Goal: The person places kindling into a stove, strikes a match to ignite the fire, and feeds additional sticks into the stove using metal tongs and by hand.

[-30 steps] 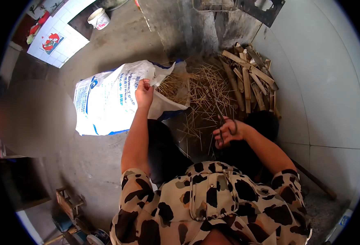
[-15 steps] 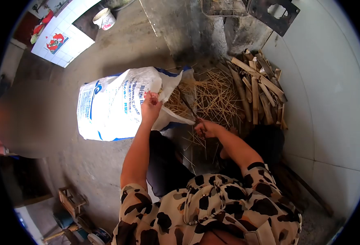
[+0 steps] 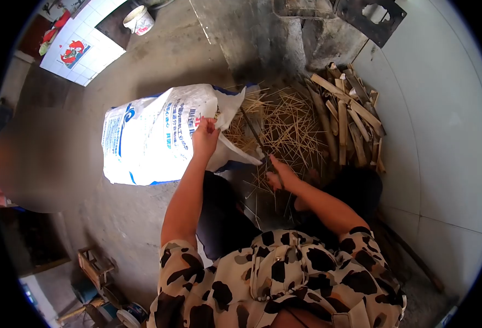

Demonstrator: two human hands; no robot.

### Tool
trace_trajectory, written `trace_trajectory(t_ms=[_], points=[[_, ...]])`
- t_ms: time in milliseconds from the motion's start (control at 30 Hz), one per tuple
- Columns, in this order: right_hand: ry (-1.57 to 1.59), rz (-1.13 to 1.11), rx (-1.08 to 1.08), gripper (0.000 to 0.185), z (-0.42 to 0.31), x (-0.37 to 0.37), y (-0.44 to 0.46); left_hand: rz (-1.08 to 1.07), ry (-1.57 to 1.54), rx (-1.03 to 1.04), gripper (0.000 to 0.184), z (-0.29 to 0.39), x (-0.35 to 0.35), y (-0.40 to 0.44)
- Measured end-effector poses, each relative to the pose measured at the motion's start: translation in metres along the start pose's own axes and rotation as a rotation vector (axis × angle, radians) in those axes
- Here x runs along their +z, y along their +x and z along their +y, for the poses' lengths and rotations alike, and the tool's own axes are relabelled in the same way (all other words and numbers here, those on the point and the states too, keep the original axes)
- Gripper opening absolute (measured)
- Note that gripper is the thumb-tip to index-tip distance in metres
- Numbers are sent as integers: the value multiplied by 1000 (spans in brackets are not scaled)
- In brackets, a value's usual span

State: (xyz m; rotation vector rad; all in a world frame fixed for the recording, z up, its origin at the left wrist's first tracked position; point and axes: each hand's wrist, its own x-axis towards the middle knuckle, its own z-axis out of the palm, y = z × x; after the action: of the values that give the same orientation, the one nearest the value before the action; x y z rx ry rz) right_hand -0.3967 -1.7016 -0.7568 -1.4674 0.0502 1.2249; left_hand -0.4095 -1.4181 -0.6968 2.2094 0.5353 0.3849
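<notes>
A white woven sack [image 3: 148,136] with blue and red print lies on its side on the floor, its mouth facing right. Pinched at the upper layer near that mouth is my left hand [image 3: 205,138], fingers closed on the sack. My right hand [image 3: 282,174] grips a pair of long, dark fire tongs [image 3: 251,127], whose far end reaches into the sack's mouth. Thin straw-coloured sticks [image 3: 290,123] spill in a loose heap from the opening. What the tongs' tips touch inside I cannot make out.
Split firewood [image 3: 356,117] is stacked against the pale tiled wall [image 3: 432,109] on the right. A sooty stove front [image 3: 252,44] stands ahead. A white bucket [image 3: 139,21] sits far left, and a small wooden stool [image 3: 95,268] lower left. A blurred person is at the left edge.
My right hand has shifted slightly right and down, and its fingers have spread wider on the tongs' handles. My left hand keeps hold of the sack, nearly in place.
</notes>
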Motion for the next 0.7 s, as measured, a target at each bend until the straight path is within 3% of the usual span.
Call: trace_trajectory(t_ms=[67,133,233,333,367,467,500,600,700], points=[[5,57,85,58,-7,0,-31,72,-18,30,29,-6,8,6],[-136,175,68,54,-1,-5,-71,129,-12,2,28,-2,10,6],[30,61,112,33,3,-32,-112,251,-151,15,28,-18,12,15],[357,84,228,43,2,-50,-128,266,-283,-38,30,-28,5,16],[353,-10,225,54,-1,-59,-131,257,-317,-60,31,-26,3,16],[467,-182,261,65,-22,-64,-157,237,-254,-41,33,-20,-3,9],[464,-246,306,76,-26,-65,-162,236,-265,-36,33,-16,-4,6],[330,-373,358,80,-53,-58,-178,241,-346,-22,34,-11,-8,5],[-56,-312,344,79,-69,-48,-164,249,-442,-29,35,-15,-14,6]])
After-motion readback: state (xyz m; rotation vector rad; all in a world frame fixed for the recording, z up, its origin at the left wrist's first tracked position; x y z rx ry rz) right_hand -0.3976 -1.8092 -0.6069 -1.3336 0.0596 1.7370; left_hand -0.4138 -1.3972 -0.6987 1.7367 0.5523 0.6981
